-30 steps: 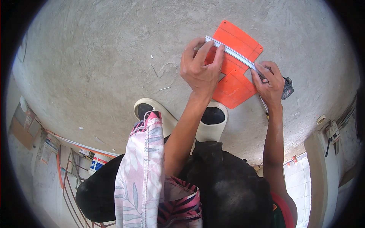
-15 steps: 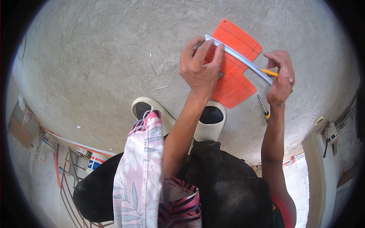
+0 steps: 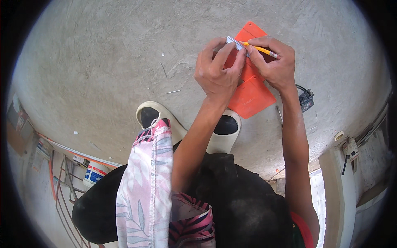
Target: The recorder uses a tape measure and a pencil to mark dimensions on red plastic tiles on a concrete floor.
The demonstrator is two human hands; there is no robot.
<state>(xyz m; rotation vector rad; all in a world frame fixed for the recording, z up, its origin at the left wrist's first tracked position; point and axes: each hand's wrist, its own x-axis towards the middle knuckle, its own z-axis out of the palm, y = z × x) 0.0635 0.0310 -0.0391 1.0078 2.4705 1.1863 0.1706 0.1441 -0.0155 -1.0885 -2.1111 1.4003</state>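
Observation:
Over the concrete floor, the thumb and fingers of my left hand (image 3: 217, 70) pinch a thin whitish strip (image 3: 232, 40) near its end. In my right hand (image 3: 279, 62) is a yellow pencil (image 3: 262, 49), its point by the strip close to my left fingertips. The rest of the strip is hidden behind my right hand. Below both hands lie two orange plates with rounded corners: the far plate (image 3: 251, 31) is largely covered by my hands, and the near plate (image 3: 251, 99) overlaps it.
A screwdriver (image 3: 279, 114) lies partly behind my right forearm, near a black object with a cord (image 3: 306, 99). My pale slip-on shoes (image 3: 225, 140) stand just nearer than the plates. A bucket (image 3: 95, 172) and thin metal bars (image 3: 66, 182) are at the lower left.
My right hand has moved left with the pencil, from the strip's far right part to beside my left fingers. The black corded object has come into sight.

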